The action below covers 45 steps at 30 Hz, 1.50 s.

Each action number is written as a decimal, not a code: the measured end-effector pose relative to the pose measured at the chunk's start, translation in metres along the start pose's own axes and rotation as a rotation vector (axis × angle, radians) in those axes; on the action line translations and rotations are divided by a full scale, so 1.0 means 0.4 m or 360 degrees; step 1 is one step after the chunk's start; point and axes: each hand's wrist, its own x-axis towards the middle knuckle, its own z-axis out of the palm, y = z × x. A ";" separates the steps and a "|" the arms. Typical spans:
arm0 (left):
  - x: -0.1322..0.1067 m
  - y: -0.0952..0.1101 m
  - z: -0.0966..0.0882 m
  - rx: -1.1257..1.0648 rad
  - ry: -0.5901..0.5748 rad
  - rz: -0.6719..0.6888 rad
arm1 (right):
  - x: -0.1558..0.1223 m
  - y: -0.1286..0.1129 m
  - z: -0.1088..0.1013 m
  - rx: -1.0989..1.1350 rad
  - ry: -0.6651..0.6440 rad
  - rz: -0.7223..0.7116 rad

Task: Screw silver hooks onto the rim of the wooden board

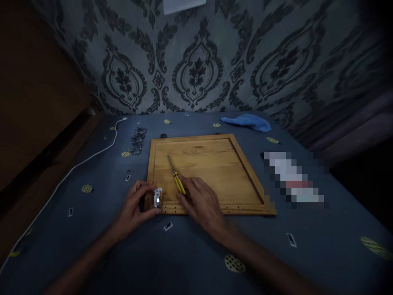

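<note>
A framed wooden panel (pixel 202 172) lies flat on the patterned blue cloth, with small dark holes along its near edge. At its near left corner, my left hand (pixel 135 205) is closed, thumb and fingers on either side of a small shiny metal bracket (pixel 157 198). The bracket's exact kind is hard to make out. My right hand (pixel 201 203) rests over the panel's near edge, closed on the yellow and black handle of a screwdriver (pixel 176 174). Its metal shaft points away from me, over the panel and apart from the bracket.
Left of the panel lies a tangle of metal rings or wire (pixel 138 140), with small metal bits (pixel 129 170) nearer. A white cable (pixel 92 155) runs along the left side. A blue rag (pixel 248 122) lies at the back right. A blurred-out object (pixel 294 178) lies on the right.
</note>
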 end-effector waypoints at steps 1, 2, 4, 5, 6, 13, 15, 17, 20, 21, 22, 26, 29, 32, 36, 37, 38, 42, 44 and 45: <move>-0.001 -0.004 0.002 -0.0030 0.0025 -0.0011 | 0.003 -0.002 -0.001 -0.0007 -0.0047 0.0033; -0.001 -0.007 0.004 -0.0056 0.0045 -0.0025 | 0.007 -0.004 -0.003 -0.0009 -0.0089 0.0069; 0.001 -0.011 0.006 -0.0091 0.0080 -0.0047 | 0.022 -0.012 -0.005 0.0004 -0.0168 0.0136; 0.002 -0.012 0.006 -0.0102 0.0092 -0.0051 | 0.034 -0.016 -0.003 0.0021 -0.0204 0.0163; 0.002 -0.013 0.006 -0.0109 0.0101 -0.0052 | 0.048 -0.021 0.000 0.0044 -0.0237 0.0188; -0.002 -0.015 0.005 -0.0056 0.0145 0.0047 | 0.145 -0.054 0.040 0.0266 -0.0221 0.0336; -0.001 -0.014 0.005 -0.0025 0.0151 0.0104 | 0.140 -0.054 0.037 0.0337 -0.0159 0.0319; 0.001 -0.012 0.005 -0.0004 0.0139 0.0121 | 0.113 -0.050 0.026 0.0397 -0.0112 0.0274; -0.002 -0.007 -0.002 -0.0001 0.0093 0.0064 | 0.053 -0.041 0.003 0.0460 -0.0066 0.0198; -0.005 -0.005 -0.007 -0.0003 0.0069 0.0036 | 0.034 -0.039 -0.003 0.0477 -0.0058 0.0170; -0.009 -0.004 -0.013 -0.0005 0.0045 0.0010 | 0.016 -0.039 -0.008 0.0489 -0.0050 0.0135; -0.027 0.000 -0.043 -0.0004 -0.0044 -0.0067 | -0.027 -0.051 -0.013 0.0480 -0.0013 -0.0052; -0.036 0.002 -0.056 0.0052 -0.0161 -0.0055 | -0.036 -0.070 -0.011 0.0435 -0.0014 -0.0231; -0.040 0.002 -0.055 0.0130 -0.0232 -0.0007 | -0.037 -0.087 -0.009 0.0380 -0.0028 -0.0388; -0.046 0.007 -0.051 0.0240 -0.0344 0.0075 | -0.038 -0.094 -0.007 0.0345 -0.0022 -0.0517; -0.048 0.009 -0.051 0.0265 -0.0366 0.0098 | -0.038 -0.094 -0.007 0.0348 -0.0024 -0.0544; -0.049 0.012 -0.051 0.0289 -0.0384 0.0116 | -0.038 -0.093 -0.008 0.0353 -0.0028 -0.0567; -0.052 0.022 -0.053 0.0364 -0.0416 0.0125 | -0.037 -0.089 -0.012 0.0382 -0.0058 -0.0618; -0.052 0.024 -0.054 0.0393 -0.0423 0.0110 | -0.036 -0.089 -0.014 0.0395 -0.0079 -0.0642; -0.051 0.025 -0.054 0.0406 -0.0431 0.0108 | -0.036 -0.089 -0.015 0.0402 -0.0087 -0.0653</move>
